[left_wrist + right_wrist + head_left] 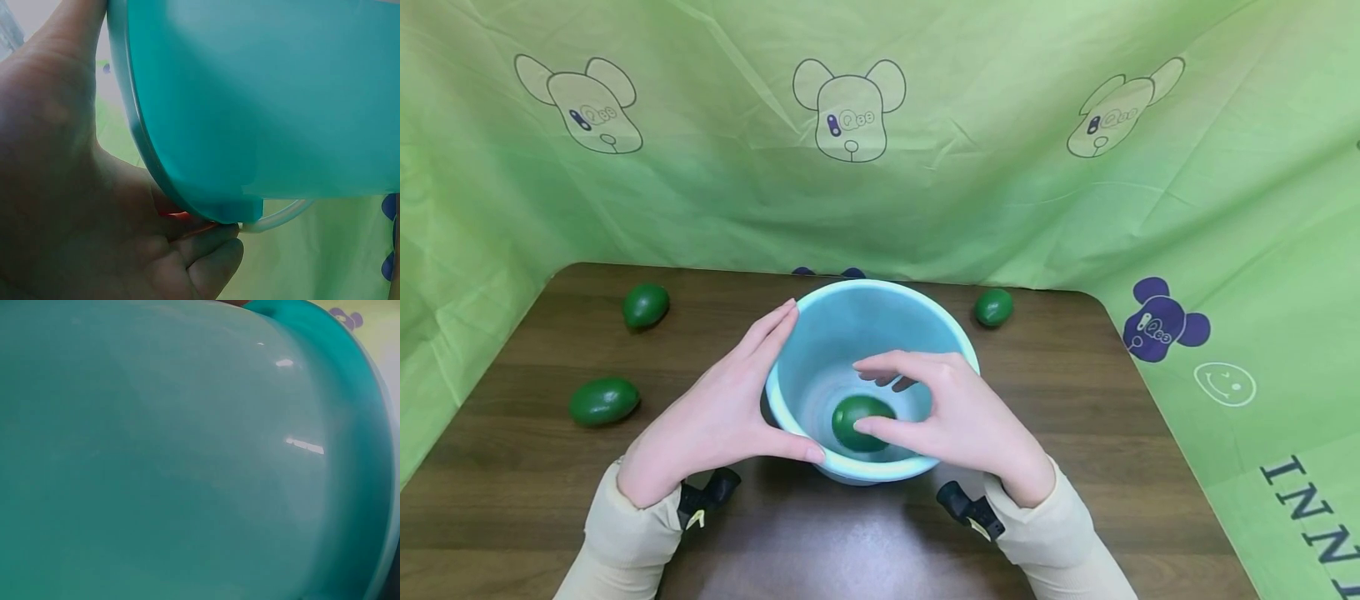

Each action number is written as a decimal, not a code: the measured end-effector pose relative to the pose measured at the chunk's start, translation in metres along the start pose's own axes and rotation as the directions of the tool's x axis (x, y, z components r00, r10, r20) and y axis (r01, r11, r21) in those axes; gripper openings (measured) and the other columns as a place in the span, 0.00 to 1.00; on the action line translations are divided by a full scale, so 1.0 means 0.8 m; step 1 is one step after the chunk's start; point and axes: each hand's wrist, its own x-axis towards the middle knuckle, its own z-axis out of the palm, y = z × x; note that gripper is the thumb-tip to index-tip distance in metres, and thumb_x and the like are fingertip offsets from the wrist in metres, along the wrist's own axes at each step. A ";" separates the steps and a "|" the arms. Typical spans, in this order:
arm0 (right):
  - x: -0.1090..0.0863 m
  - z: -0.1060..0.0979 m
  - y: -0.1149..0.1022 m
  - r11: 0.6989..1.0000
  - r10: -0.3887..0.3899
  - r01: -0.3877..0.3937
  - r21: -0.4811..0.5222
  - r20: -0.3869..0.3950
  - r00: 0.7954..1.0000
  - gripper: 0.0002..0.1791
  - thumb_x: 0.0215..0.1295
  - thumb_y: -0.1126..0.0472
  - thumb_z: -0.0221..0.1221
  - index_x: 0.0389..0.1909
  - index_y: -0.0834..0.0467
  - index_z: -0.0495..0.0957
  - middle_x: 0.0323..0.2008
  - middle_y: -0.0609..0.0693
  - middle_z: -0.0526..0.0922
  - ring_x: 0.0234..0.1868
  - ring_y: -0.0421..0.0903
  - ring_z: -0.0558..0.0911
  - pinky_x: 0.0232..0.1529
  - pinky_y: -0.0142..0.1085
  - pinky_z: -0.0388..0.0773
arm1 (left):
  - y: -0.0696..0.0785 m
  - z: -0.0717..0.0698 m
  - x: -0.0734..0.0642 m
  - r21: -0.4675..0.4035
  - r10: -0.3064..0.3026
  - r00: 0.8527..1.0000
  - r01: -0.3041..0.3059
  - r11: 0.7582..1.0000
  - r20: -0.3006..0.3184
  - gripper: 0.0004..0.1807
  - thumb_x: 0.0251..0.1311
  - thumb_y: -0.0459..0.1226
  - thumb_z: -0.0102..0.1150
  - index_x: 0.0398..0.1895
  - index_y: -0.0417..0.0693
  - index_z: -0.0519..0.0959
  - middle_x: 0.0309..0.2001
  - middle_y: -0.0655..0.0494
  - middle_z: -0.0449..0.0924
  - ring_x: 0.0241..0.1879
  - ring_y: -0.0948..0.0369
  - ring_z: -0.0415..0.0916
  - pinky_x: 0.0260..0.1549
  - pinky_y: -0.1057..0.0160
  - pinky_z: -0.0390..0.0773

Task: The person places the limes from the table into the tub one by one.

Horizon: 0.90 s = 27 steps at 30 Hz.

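Observation:
A light blue plastic bucket [872,473] stands at the middle of the table. On its left side my left hand [722,408] spans the rim, thumb at the near edge and straight fingers along the outside. The left wrist view shows those fingers touching the bucket [262,112] near its handle [284,215]. Inside the bucket lies a green lime-like fruit [850,417]. My right hand [951,408] reaches over the right rim, its thumb in front of the fruit and its fingers spread above. In the right wrist view the bucket wall [187,456] hides that hand.
Two more green fruits lie to the left, one at the back [646,306] and one nearer [604,402]. Another green fruit [993,307] is behind the bucket's right side. A green printed cloth [955,208] hangs along the back of the brown wooden table [1075,400].

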 end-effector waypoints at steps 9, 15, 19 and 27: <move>0.000 0.000 0.000 1.000 0.002 -0.002 0.006 -0.009 1.000 0.24 0.60 0.53 0.74 0.57 0.50 0.83 0.49 0.37 0.84 0.46 0.36 0.82 0.48 0.37 0.80 | 0.000 0.000 0.000 -0.010 0.001 1.000 -0.001 1.000 0.005 0.78 0.35 0.74 0.72 0.84 0.50 0.41 0.81 0.62 0.37 0.77 0.54 0.48 0.66 0.45 0.65; 0.000 0.001 0.000 1.000 0.003 -0.003 0.000 -0.010 1.000 0.24 0.60 0.52 0.74 0.57 0.50 0.83 0.50 0.37 0.84 0.47 0.36 0.82 0.49 0.37 0.80 | -0.001 0.000 0.001 -0.013 0.008 1.000 -0.008 1.000 0.004 0.78 0.35 0.73 0.73 0.83 0.50 0.41 0.81 0.61 0.37 0.77 0.54 0.49 0.66 0.45 0.65; 0.000 0.001 0.000 1.000 -0.004 0.004 -0.006 -0.017 1.000 0.24 0.60 0.52 0.74 0.57 0.50 0.83 0.50 0.37 0.84 0.50 0.36 0.82 0.49 0.36 0.79 | -0.001 0.000 0.001 -0.015 0.008 1.000 -0.008 1.000 0.003 0.78 0.35 0.73 0.72 0.84 0.50 0.41 0.81 0.62 0.37 0.77 0.54 0.49 0.65 0.45 0.66; -0.003 0.000 0.000 1.000 -0.008 0.008 0.013 -0.044 0.999 0.25 0.59 0.53 0.75 0.58 0.50 0.83 0.52 0.38 0.84 0.51 0.38 0.81 0.52 0.37 0.78 | 0.000 0.000 0.001 -0.006 0.005 1.000 -0.005 1.000 -0.002 0.78 0.34 0.75 0.71 0.84 0.50 0.41 0.81 0.62 0.37 0.76 0.54 0.49 0.65 0.44 0.66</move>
